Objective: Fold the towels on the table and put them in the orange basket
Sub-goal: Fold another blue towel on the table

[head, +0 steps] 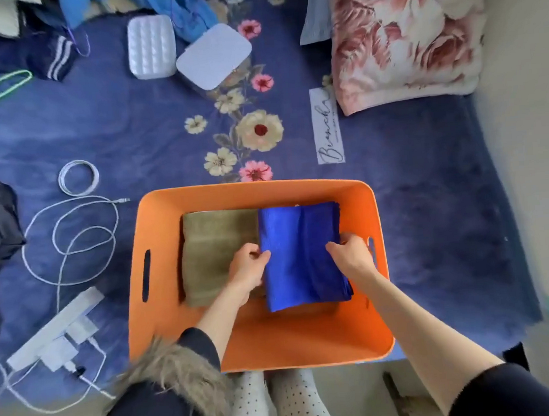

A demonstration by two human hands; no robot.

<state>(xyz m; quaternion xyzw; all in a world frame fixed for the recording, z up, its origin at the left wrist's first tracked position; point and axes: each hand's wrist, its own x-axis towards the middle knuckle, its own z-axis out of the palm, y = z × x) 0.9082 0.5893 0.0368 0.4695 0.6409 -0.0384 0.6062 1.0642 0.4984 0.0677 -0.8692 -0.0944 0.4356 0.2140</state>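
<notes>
Blue folded towel (303, 254) inside the orange basket (155, 217), both hands pinching its edges, left (248, 269) and right (352, 254).

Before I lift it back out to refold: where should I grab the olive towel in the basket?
Take the olive towel by its left long edge, reaching from the left basket wall. That side is bare; its right edge lies under the blue towel and the left hand.

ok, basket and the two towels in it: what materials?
Basket: looks like smooth matte orange plastic, with moulded handle slots. Olive towel: fuzzy pile, likely terry cotton. Blue towel: fine ribbed weave with slight sheen, possibly microfibre; hard to confirm.
</notes>
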